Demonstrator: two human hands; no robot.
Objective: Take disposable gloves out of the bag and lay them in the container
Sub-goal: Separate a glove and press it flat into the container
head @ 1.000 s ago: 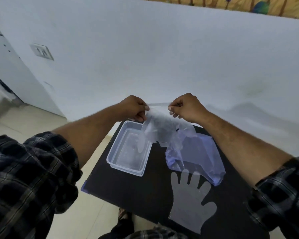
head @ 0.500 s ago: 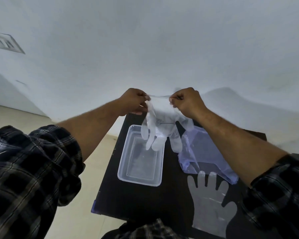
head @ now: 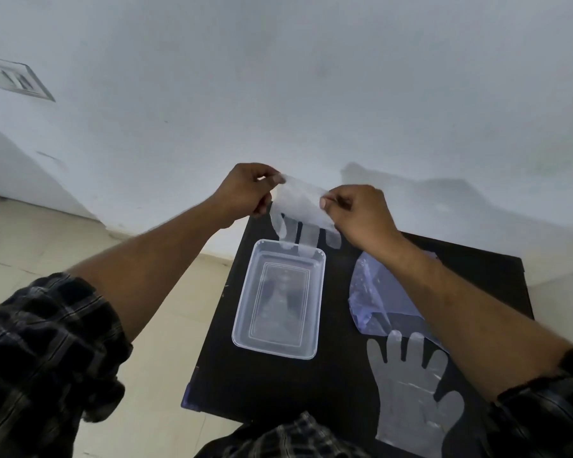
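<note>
A thin clear disposable glove (head: 301, 209) hangs cuff-up between my two hands, above the far end of the clear plastic container (head: 245, 338). My left hand (head: 248, 190) pinches the cuff's left corner and my right hand (head: 361, 216) pinches its right corner. The glove's fingertips dangle down to the container's far rim. The bluish plastic bag (head: 374, 299) lies crumpled on the black table, right of the container, partly under my right forearm. A second clear glove (head: 411, 391) lies flat, fingers pointing away, at the table's near right.
The small black table (head: 278, 385) stands against a white wall (head: 311, 94). Beige tiled floor (head: 166, 325) shows to its left. My plaid sleeves fill the lower corners. A wall socket plate (head: 17, 79) sits at upper left.
The view has tilted down toward the table. My hands have carried the glove slightly lower and further over the container's far end, and its fingers now hang straight at the rim.
</note>
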